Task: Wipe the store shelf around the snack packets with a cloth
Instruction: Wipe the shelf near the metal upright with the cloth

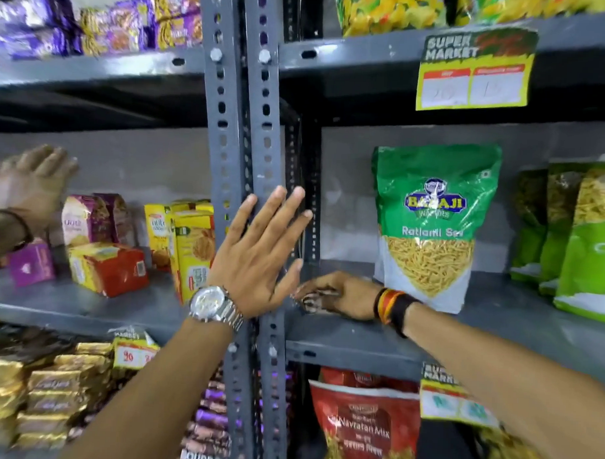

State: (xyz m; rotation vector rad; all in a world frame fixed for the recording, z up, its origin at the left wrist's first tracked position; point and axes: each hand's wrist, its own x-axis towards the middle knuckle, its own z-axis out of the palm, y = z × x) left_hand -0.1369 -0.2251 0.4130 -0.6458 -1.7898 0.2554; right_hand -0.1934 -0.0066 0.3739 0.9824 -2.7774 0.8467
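Observation:
My right hand (346, 296) rests on the grey metal shelf (496, 325), fingers closed on a small dark-and-white patterned cloth (314, 302) near the shelf's left end. My left hand (259, 252), with a silver watch on the wrist, is spread flat and open against the grey perforated upright post (262, 125). A green snack packet of sev (432, 216) stands upright just right of my right wrist. More green snack packets (568, 238) stand further right on the same shelf.
Another person's hand (32, 182) reaches in at the far left above yellow and red biscuit boxes (121, 257). A supermarket price tag (474, 70) hangs from the shelf above. A red Navratan Mix packet (366, 427) and gold packets (41, 392) fill the lower shelves.

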